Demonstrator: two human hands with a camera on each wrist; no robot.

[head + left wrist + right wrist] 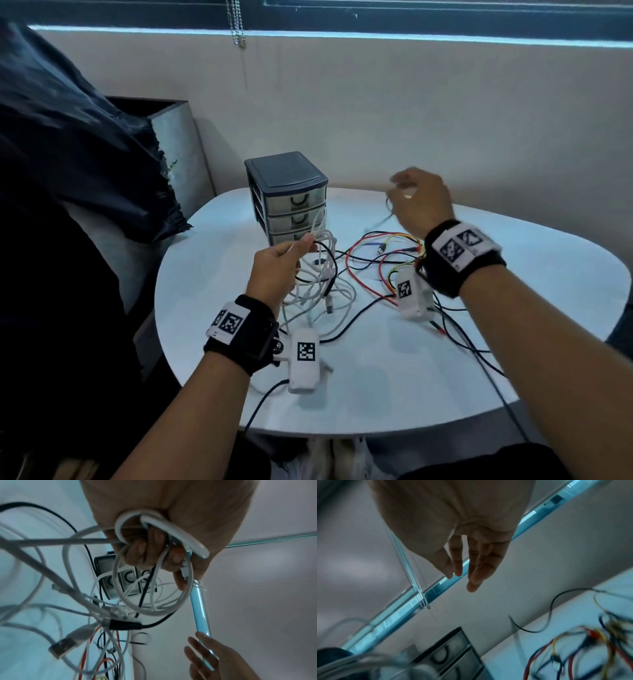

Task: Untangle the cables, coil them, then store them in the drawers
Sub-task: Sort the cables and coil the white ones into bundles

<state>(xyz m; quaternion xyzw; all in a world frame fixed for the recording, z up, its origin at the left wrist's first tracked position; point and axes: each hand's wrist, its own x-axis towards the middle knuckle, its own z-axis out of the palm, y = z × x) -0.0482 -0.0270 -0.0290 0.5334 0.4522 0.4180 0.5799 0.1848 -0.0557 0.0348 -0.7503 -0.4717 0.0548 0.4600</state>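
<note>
Left hand grips looped white cables

A rounded white table carries it all. The grey three-drawer unit stands at its far side, drawers shut. Just in front of the unit sprawls a heap of white cables, partly lifted off the top, black cables threading through. To the right of the unit, red, yellow and blue wires loop across the surface. One black cable trails off the near edge, well apart from the unit.
</note>
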